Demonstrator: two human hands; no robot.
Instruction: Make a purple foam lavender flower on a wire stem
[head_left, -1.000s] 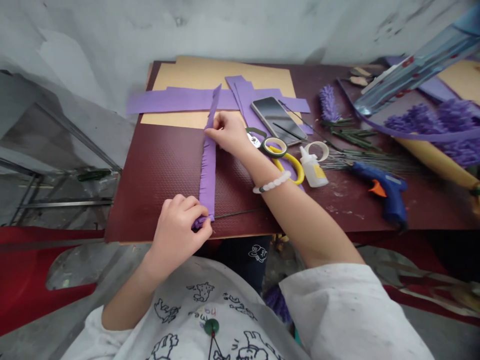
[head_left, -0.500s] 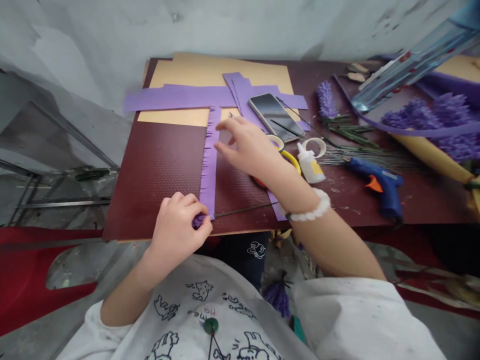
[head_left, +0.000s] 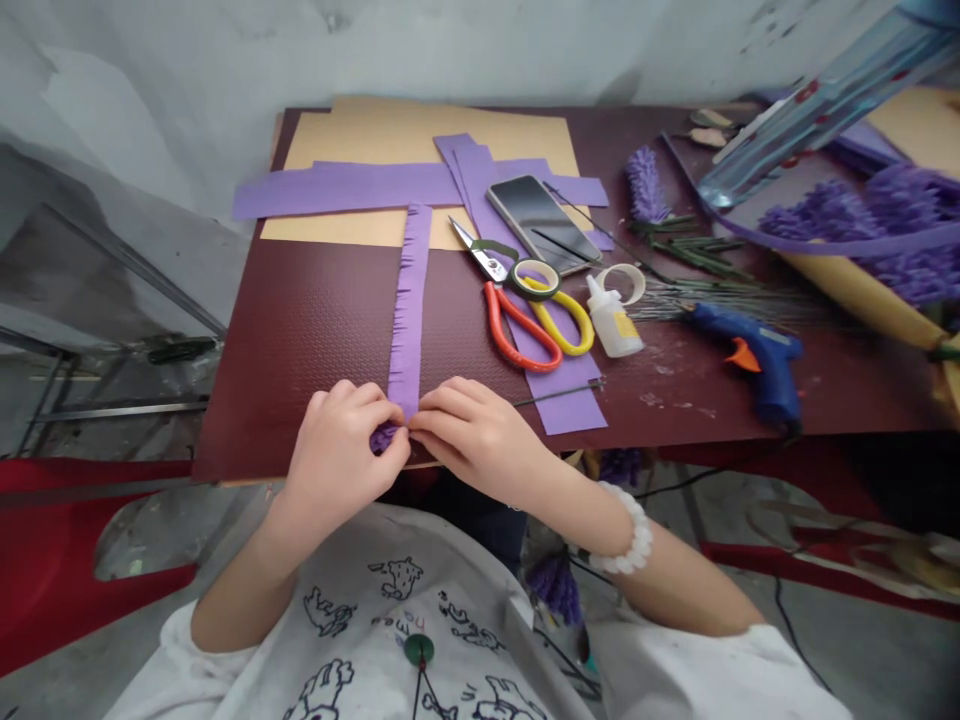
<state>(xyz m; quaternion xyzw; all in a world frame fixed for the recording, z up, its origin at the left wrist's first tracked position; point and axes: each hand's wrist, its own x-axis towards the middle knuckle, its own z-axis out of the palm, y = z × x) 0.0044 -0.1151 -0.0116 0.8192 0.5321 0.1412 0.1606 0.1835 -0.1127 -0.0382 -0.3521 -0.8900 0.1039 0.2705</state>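
My left hand [head_left: 346,455] is closed around a small rolled purple paper flower [head_left: 383,437] at the table's front edge. From it a fringed purple paper strip [head_left: 407,310] runs away from me across the table, its cuts along the left side. My right hand [head_left: 472,435] is pinched beside the left one, at the roll's right end. A thin dark stem [head_left: 559,394] sticks out to the right from under my right fingers, over a plain purple strip [head_left: 566,405]. The stem's held end is hidden.
Scissors [head_left: 523,345] with red and yellow handles, tape rolls, a glue bottle [head_left: 616,325] and a phone [head_left: 544,222] lie right of the strip. Farther right are a blue glue gun [head_left: 765,355], wire stems, a clear bottle and purple flowers [head_left: 885,225].
My right hand has come back from over the fringed strip to the front edge, beside my left hand, and has closed. The scissors are now uncovered. The view has shifted slightly.
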